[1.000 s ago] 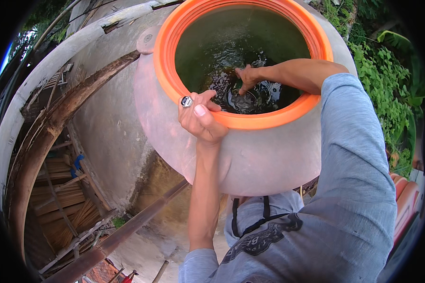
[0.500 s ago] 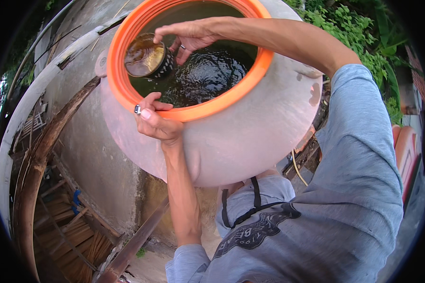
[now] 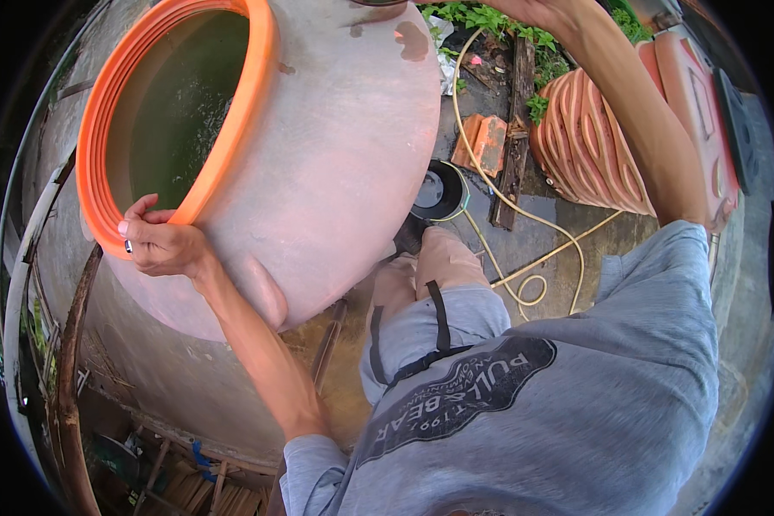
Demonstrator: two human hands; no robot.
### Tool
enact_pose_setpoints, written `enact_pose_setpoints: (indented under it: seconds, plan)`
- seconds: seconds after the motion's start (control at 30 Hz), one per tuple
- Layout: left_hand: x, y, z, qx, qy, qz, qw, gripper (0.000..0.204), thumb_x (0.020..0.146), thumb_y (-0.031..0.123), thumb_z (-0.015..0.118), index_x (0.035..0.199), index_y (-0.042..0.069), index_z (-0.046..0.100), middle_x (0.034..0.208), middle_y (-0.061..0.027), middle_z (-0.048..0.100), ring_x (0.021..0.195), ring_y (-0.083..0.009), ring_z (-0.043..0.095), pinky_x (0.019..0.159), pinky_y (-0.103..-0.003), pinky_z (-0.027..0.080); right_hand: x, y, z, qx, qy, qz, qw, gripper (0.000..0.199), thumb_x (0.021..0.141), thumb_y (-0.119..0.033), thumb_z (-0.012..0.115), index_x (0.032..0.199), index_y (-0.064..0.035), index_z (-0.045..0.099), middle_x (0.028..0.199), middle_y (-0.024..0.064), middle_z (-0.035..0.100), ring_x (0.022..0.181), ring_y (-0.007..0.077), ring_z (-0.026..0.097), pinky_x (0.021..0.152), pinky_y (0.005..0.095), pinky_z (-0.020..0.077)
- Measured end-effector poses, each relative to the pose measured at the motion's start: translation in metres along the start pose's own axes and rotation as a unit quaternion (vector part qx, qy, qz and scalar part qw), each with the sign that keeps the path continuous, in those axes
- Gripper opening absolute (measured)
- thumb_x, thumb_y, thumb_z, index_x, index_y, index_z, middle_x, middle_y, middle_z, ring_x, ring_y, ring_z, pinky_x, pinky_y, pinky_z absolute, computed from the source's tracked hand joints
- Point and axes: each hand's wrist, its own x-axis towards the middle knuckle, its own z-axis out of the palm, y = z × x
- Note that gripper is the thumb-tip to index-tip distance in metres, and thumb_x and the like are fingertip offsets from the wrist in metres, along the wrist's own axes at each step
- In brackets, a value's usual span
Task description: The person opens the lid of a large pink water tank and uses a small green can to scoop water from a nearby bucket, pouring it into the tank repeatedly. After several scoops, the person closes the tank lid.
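The big greyish-pink water tank (image 3: 344, 163) stands in front of me, its round mouth edged by a thick orange rim (image 3: 262, 77). Greenish water (image 3: 176, 112) fills the opening. My left hand (image 3: 168, 245) is curled over the near part of the rim, a ring on one finger. At the top of the picture my right hand (image 3: 533, 9) is partly cut off, with most of its fingers out of sight. Beside it, over the tank's far shoulder, shows the dark edge of the round bowl (image 3: 378, 3); the rest of that bowl is outside the picture.
A black bucket (image 3: 440, 191) stands on the ground by my feet. A yellow hose (image 3: 525, 211) loops around it, near orange bricks (image 3: 483, 144) and a wooden plank (image 3: 514, 129). A ribbed orange tank (image 3: 589, 142) lies right. A curved wooden beam (image 3: 69, 387) rises at left.
The bowl has left the tank's mouth and moved right with my right hand, up to the picture's top edge. My left hand stays on the rim. The view has swung right.
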Motion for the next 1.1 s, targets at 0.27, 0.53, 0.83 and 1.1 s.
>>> enact_pose_setpoints:
  seconds: [0.27, 0.53, 0.83, 1.1]
  plan:
    - [0.0, 0.006, 0.002, 0.022, -0.007, 0.008, 1.0, 0.065, 0.104, 0.037, 0.028, 0.072, 0.006, 0.075, 0.051, -0.0013, 0.052, 0.056, -0.0176, 0.054, 0.059, -0.035, 0.044, -0.166, 0.187, -0.123, 0.006, 0.299, 0.124, 0.946, 0.09, 0.089, -0.043, 0.075, 0.153, -0.0076, 0.023, 0.138, 0.021, 0.043, 0.12, 0.0314, 0.057, 0.094, 0.0457, 0.0567]
    - [0.0, -0.01, 0.0, 0.005, -0.021, 0.01, 1.0, 0.066, 0.105, 0.04, 0.027, 0.079, -0.001, 0.073, 0.059, -0.0058, 0.059, 0.057, -0.0178, 0.054, 0.058, -0.032, 0.045, -0.261, 0.476, -0.149, 0.087, 0.494, 0.265, 0.824, 0.076, 0.079, -0.037, 0.085, 0.138, -0.0171, 0.041, 0.119, 0.0107, 0.057, 0.093, 0.0217, 0.062, 0.085, 0.0466, 0.0524]
    - [0.01, -0.011, 0.002, -0.03, -0.052, -0.002, 0.998, 0.061, 0.098, 0.034, 0.028, 0.08, -0.006, 0.07, 0.064, -0.0092, 0.064, 0.065, -0.0191, 0.062, 0.064, -0.028, 0.052, -0.291, 0.625, -0.132, -0.098, 0.624, 0.388, 0.671, 0.082, 0.063, -0.039, 0.093, 0.133, -0.0223, 0.053, 0.138, 0.0284, 0.039, 0.123, 0.0357, 0.045, 0.096, 0.0447, 0.0464]
    - [0.01, -0.01, 0.006, -0.05, -0.055, -0.012, 0.997, 0.061, 0.099, 0.034, 0.028, 0.081, -0.007, 0.07, 0.065, -0.0104, 0.065, 0.065, -0.0199, 0.063, 0.063, -0.029, 0.052, -0.287, 0.612, -0.123, -0.315, 0.615, 0.368, 0.622, 0.084, 0.061, -0.035, 0.094, 0.133, -0.0205, 0.052, 0.139, 0.0324, 0.03, 0.121, 0.0461, 0.048, 0.1, 0.0484, 0.0477]
